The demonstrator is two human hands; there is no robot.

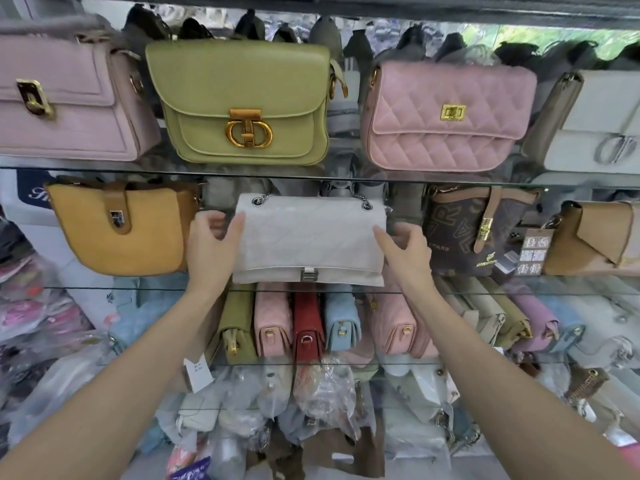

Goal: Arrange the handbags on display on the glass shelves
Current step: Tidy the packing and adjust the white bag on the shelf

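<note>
Glass shelves point(104, 288) ran in tiers across the display, edges glinting in soft daylight. Up top right, a window point(554, 39) showed green (foliage, possibly). A dark ledge point(415, 8) capped it all.

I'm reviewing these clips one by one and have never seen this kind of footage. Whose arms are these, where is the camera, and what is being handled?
There is no machine here: a person wears one wide-angle camera on the head, looking forward and down at their own arms. The left hand and right hand grip the two sides of a pale grey quilted handbag with a chain strap on the middle glass shelf. Beside it stand a mustard-yellow saddle bag and a brown lettered bag. Above sits an olive-green flap bag with a gold clasp.
</note>
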